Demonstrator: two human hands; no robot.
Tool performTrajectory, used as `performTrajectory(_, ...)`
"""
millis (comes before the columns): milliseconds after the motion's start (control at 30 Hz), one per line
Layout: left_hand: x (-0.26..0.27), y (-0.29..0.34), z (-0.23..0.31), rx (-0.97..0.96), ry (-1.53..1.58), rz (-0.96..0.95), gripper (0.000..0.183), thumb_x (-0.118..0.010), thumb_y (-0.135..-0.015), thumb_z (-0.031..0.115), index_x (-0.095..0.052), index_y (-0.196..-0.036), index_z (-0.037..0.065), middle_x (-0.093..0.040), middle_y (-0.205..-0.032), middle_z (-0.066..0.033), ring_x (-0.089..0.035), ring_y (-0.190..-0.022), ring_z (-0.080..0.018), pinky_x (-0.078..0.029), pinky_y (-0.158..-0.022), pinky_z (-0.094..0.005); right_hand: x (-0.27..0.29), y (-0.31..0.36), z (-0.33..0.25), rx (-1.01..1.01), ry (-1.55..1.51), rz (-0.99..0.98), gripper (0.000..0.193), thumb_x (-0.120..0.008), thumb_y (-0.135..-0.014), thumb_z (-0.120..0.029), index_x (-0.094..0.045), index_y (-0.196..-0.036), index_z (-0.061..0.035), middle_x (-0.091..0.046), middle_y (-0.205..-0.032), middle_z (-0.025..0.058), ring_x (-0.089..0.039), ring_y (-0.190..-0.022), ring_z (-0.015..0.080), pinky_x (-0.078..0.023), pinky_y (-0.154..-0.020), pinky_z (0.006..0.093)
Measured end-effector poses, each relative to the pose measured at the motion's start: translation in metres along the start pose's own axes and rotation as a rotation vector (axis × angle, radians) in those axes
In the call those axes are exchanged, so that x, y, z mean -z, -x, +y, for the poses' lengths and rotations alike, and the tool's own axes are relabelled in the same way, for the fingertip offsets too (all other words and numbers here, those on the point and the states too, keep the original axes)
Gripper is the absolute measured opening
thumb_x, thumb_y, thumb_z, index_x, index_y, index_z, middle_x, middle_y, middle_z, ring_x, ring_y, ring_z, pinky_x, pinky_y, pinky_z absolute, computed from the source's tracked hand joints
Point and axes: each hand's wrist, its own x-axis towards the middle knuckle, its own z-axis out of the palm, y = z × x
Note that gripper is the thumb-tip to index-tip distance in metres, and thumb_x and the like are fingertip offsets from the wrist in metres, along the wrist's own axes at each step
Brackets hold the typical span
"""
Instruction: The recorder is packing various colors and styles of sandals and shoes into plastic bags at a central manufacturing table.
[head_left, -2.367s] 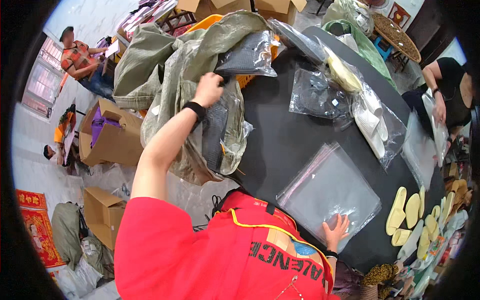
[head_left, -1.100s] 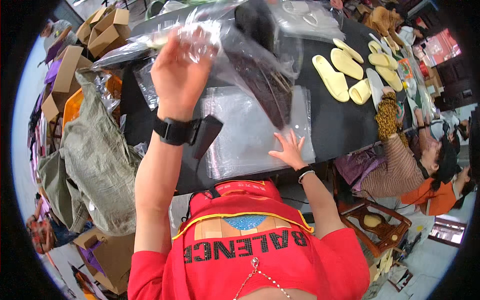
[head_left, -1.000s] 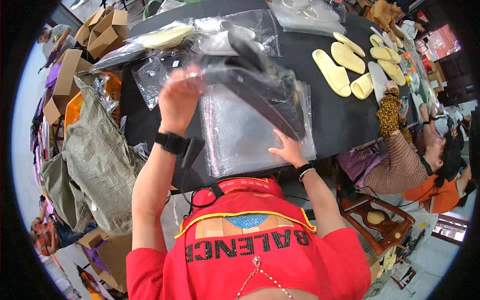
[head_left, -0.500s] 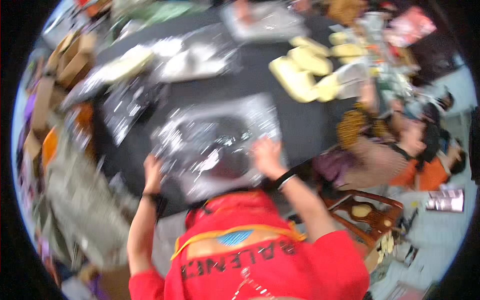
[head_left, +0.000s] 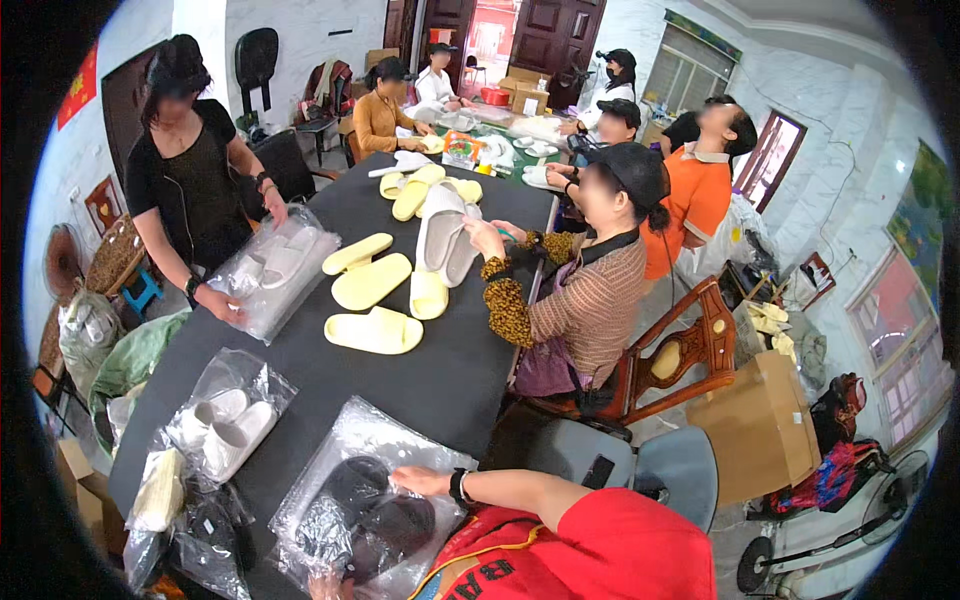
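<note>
Dark slippers [head_left: 400, 528] in clear plastic [head_left: 350, 430], on black bench [head_left: 430, 370], lower centre of frame. Right hand [head_left: 422, 481]: fingers released, laid on the plastic. Left hand [head_left: 328, 584], lower edge: fingers' state unclear.

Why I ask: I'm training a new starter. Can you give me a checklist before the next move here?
1. Right hand over the clear bags: ok.
2. Left hand wholly in view: not ok, cut by the picture's edge.
3. Left hand's grip: cannot tell.
4. Both dark slippers over the bags: ok.
5. Dark slippers fully inside a bag: cannot tell, glare hides it.
6. Nearest yellow slipper apart from the bags: ok.
</note>
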Motion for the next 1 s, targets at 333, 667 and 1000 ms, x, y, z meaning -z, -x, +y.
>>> performTrajectory(333, 0.016, -0.097, 0.056, -0.043, 0.417, 0.066, 0.055, -0.064, -0.062, 0.023, -0.045, -0.108, 0.0, -0.052, -0.086, -0.0176, -0.05, -0.081, -0.0355, -0.038, -0.075, -0.045, -0.004, -0.025, 0.001, -0.017, -0.122, 0.035, 0.049, -0.049, -0.082, -0.047, -0.05, -0.098, -0.0008, -0.057, -0.075, 0.0082, -0.053, -0.067, 0.0191, -0.044, -0.059, 0.0335)
performTrajectory(667, 0.01, -0.113, 0.07, 0.267, 0.392, 0.09, 0.034, -0.055, -0.068, 0.009, -0.049, -0.099, -0.004, -0.048, -0.107, -0.0222, -0.043, -0.103, -0.0389, -0.032, -0.09, -0.0466, -0.002, -0.018, -0.041, -0.169, -0.189, 0.036, 0.03, -0.047, -0.085, -0.031, -0.053, -0.077, -0.0031, -0.051, -0.061, 0.0062, -0.048, -0.056, 0.0155, -0.038, -0.052, 0.0342)
performTrajectory(1000, 0.002, -0.075, 0.077, 0.252, 0.261, 0.176, 0.03, -0.047, -0.072, 0.015, -0.055, -0.097, 0.001, -0.056, -0.092, -0.0149, -0.052, -0.089, -0.0293, -0.039, -0.081, -0.0418, 0.058, -0.036, -0.016, -0.18, -0.444, -0.09, 0.037, -0.042, -0.089, -0.04, -0.051, -0.099, -0.005, -0.055, -0.082, 0.0027, -0.056, -0.075, 0.0137, -0.045, -0.062, 0.0265)
